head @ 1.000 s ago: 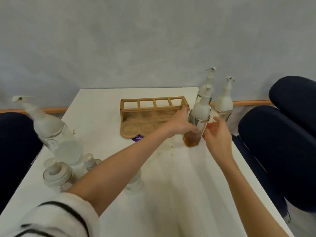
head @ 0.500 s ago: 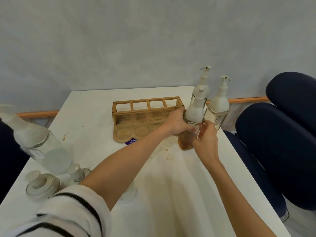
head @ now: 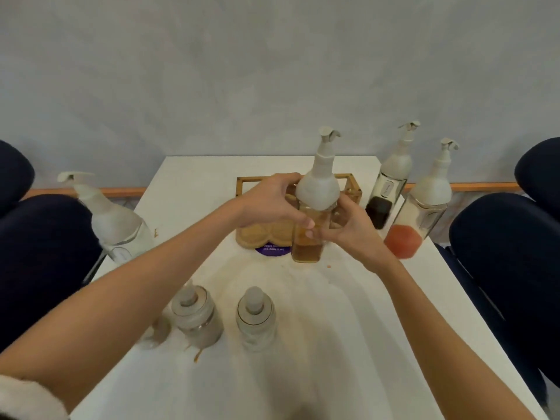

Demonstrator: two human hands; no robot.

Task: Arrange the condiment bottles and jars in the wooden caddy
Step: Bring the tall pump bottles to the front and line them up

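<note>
A glass pump bottle of amber liquid (head: 307,248) with a white top stands in front of the wooden caddy (head: 246,180) at the middle of the white table (head: 333,344). My left hand (head: 272,204) grips its shoulder from the left. From the right, my right hand (head: 345,230) holds its body. The bottle hides part of the caddy. A pump bottle with dark liquid (head: 386,192) and one with red liquid (head: 424,213) stand at the right edge. A clear pump bottle (head: 115,222) leans at the left. Two lidded jars (head: 195,316) (head: 256,318) stand near me.
Dark blue chairs flank the table, one at the left (head: 39,253) and one at the right (head: 509,253). A grey wall rises behind the table's far edge. A purple label (head: 271,249) lies by the caddy's base. A third small jar (head: 157,331) is half hidden under my left forearm.
Both hands have carried the amber bottle leftwards, away from the two bottles at the right edge, to a spot in front of the caddy. The camera has also turned.
</note>
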